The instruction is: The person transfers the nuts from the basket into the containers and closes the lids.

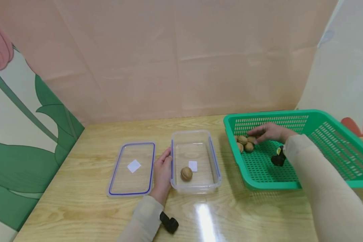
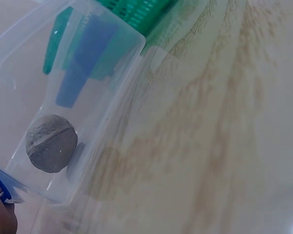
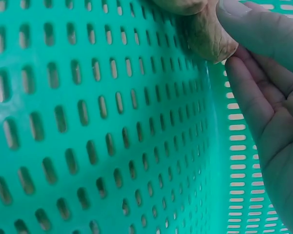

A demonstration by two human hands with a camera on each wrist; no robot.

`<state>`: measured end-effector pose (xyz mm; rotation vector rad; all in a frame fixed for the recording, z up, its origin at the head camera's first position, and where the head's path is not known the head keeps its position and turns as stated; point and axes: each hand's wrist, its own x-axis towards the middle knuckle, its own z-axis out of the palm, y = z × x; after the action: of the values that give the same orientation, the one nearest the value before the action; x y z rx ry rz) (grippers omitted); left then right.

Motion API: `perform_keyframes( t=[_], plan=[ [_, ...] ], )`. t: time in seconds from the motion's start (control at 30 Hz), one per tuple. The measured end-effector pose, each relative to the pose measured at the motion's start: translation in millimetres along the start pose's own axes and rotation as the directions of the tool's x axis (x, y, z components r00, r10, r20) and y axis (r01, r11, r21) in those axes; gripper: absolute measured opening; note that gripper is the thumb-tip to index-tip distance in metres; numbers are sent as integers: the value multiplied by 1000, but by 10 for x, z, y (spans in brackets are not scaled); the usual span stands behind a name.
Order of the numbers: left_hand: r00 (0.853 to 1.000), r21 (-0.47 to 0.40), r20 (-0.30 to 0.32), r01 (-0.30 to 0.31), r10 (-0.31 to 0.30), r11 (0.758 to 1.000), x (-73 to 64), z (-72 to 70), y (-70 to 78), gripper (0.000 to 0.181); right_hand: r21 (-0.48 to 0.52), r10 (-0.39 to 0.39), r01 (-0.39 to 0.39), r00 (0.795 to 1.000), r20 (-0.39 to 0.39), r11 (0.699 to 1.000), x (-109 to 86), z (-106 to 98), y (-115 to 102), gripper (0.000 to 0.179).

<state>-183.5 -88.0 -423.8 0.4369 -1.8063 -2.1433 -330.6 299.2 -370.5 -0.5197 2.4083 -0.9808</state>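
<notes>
My left hand (image 1: 162, 173) rests against the left side of a clear plastic container (image 1: 210, 185), its fingers along the outer wall near the blue rim. Inside this container lies one walnut (image 1: 186, 173), near the front left corner; the left wrist view shows the same walnut (image 2: 52, 143) through the wall. Over the green basket (image 1: 251, 183), my right hand (image 1: 269, 132) reaches down to a small group of walnuts (image 1: 242, 140) at the left end. In the right wrist view, thumb and fingers pinch one walnut (image 3: 211, 36), partly hidden behind the thumb.
A clear lid (image 1: 124, 179) with a blue seal and a white paper square lies left of the container on the wooden table (image 1: 78, 201). Another white square (image 1: 193, 166) shows at the container's base. A pinkish sheet (image 1: 175, 60) hangs behind the table.
</notes>
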Motion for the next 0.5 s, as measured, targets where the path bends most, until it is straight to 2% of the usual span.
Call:
perform_keyframes(
  t=[0.5],
  plan=[
    [1000,-3,0,9,-10,1000,9,-2,-4,34,-70,-5,8,999,48,998,55,39,15,57]
  ],
)
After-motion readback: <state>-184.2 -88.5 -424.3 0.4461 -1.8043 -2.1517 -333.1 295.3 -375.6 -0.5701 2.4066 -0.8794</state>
